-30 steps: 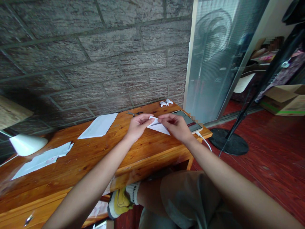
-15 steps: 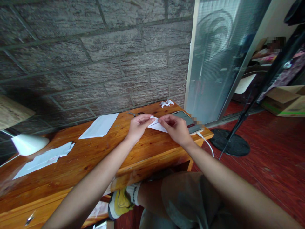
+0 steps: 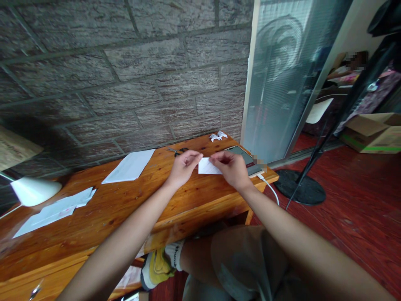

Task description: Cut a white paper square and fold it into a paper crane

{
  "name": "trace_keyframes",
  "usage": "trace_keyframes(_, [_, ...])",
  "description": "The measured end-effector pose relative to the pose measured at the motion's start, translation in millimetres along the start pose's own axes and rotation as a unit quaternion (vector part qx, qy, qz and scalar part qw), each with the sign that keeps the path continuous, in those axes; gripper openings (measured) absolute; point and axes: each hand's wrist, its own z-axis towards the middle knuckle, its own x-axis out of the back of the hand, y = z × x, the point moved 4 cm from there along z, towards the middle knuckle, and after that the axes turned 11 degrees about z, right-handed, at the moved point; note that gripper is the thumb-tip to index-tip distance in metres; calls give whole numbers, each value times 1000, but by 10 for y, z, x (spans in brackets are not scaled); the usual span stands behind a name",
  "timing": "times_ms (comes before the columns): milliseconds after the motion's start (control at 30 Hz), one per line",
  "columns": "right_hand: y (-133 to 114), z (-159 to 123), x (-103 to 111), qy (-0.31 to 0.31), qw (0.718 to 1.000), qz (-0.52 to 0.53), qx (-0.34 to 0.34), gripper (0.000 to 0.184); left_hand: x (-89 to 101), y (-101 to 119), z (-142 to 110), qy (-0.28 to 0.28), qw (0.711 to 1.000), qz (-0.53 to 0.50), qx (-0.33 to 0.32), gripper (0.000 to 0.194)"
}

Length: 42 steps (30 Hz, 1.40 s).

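Between my two hands is a small folded piece of white paper [image 3: 207, 167], held just above the wooden desk. My left hand [image 3: 184, 168] is closed in a pinch at the paper's upper left corner. Thumb and fingers of my right hand [image 3: 232, 168] are pressed together on its right side and hide that end. Behind my left hand lie scissors with dark handles [image 3: 181, 151]. A tablet-like device [image 3: 239, 151] lies partly behind my right hand, with a white cable [image 3: 268, 183] plugged into it. Two small folded paper shapes [image 3: 218, 136] stand near the wall.
A stack of white paper [image 3: 129, 166] and some loose paper strips [image 3: 54, 212] lie on the desk [image 3: 125, 205], left of my hands. A white lamp [image 3: 36, 191] stands further left. A stand's black base [image 3: 299, 187], a cardboard box [image 3: 372, 133] and a person [image 3: 340, 73] are at right.
The paper has been turned and now shows a flat, roughly rectangular face instead of a slanted one. My left fingers have shifted to its corner. The view has moved slightly.
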Motion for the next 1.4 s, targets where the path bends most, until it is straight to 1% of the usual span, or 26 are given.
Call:
trace_keyframes(133, [-59, 41, 50, -3, 999, 36, 12, 29, -66, 47, -25, -44, 999, -18, -12, 37])
trace_keyframes(200, [-84, 43, 49, -15, 999, 43, 24, 31, -76, 36, -23, -52, 998, -30, -9, 35])
trace_keyframes(267, [-89, 46, 45, -35, 998, 48, 29, 34, -61, 27, -11, -41, 998, -37, -13, 33])
trace_keyframes(367, [-55, 70, 59, -63, 997, 47, 7, 41, -18, 18, 9, -5, 999, -44, -19, 32])
trace_keyframes(433, [-30, 93, 76, -84, 996, 37, -17, 38, -5, 6, 14, 5, 999, -53, -8, 34])
trace_keyframes(467, [-25, 103, 85, -93, 995, 32, -25, 35, -9, -2, 14, 0, 998, -57, -1, 36])
trace_keyframes(533, [-34, 115, 101, -102, 994, 28, -29, 31, -34, -16, 6, -22, 998, -63, 11, 38])
trace_keyframes(600, [-60, 114, 115, -98, 995, 21, -19, 29, -57, -26, -5, -39, 997, -60, 13, 38])
trace_keyframes(667, [-86, 100, 117, -96, 995, 0, -8, 28, -59, -27, -12, -31, 999, -44, 2, 34])
trace_keyframes(767, [-110, 73, 105, -101, 994, -46, 8, 25, -35, -11, -16, 3, 1000, -4, -28, 28])
trace_keyframes(867, [-117, 57, 94, -111, 991, -64, 26, 23, -16, 1, -14, 19, 999, 15, -48, 26])
trace_keyframes(1200, [-113, 59, 69, -123, 990, -38, 50, 23, -12, 10, -20, 9, 997, 37, -73, 23])
trace_keyframes(1400, [-130, 57, 57, -124, 990, -36, 55, 23, -36, -3, -18, -9, 997, 18, -77, 20])
